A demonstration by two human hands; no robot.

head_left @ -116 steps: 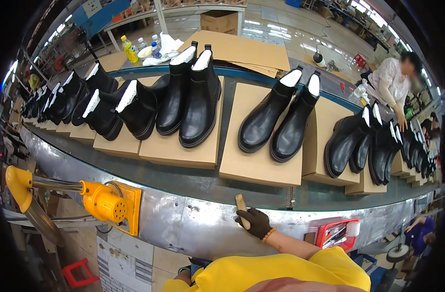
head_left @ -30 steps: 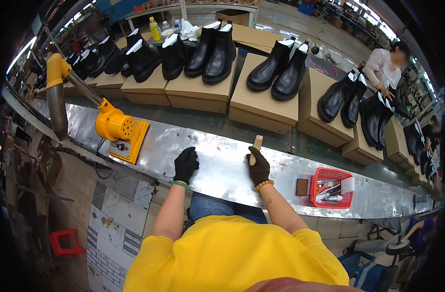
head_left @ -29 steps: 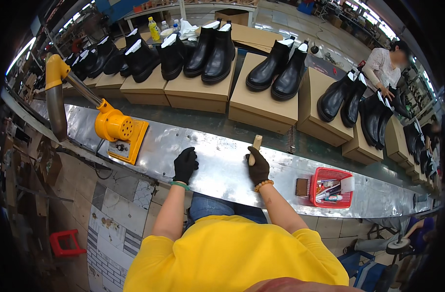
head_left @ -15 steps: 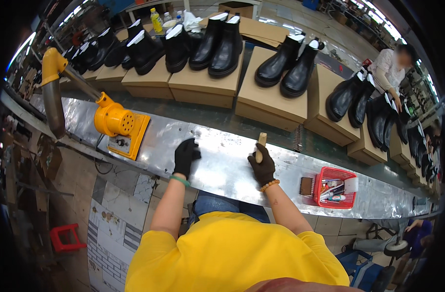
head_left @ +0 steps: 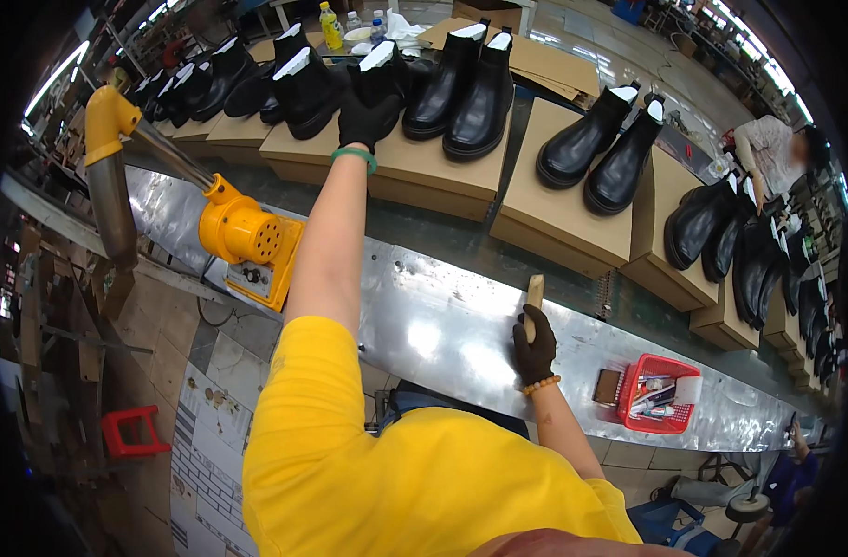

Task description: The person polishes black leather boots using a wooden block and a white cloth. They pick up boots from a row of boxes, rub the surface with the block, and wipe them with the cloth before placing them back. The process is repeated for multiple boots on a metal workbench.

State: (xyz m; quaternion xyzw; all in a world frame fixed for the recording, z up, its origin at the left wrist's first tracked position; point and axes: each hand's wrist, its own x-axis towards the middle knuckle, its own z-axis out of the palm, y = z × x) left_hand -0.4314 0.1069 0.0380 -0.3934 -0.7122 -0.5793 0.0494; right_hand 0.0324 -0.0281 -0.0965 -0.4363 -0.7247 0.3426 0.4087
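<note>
My left hand, in a black glove with a green bangle at the wrist, reaches out to the toe of a black ankle boot on a cardboard box. Black glove and black leather merge, so I cannot tell whether its fingers have closed round the boot. My right hand, gloved too, is closed around a pale wooden stick-like handle over the metal bench. The handle points away from me, and its lower part is hidden in the glove.
More black boots stand on cardboard boxes along the far side. On the metal bench are a yellow lamp-like machine, a brown block and a red basket of tubes. Another person works at far right.
My left hand has left the bench and stretched forward to a boot on the boxes. My right hand keeps hold of the wooden handle near the same spot. The whole view has shifted slightly.
</note>
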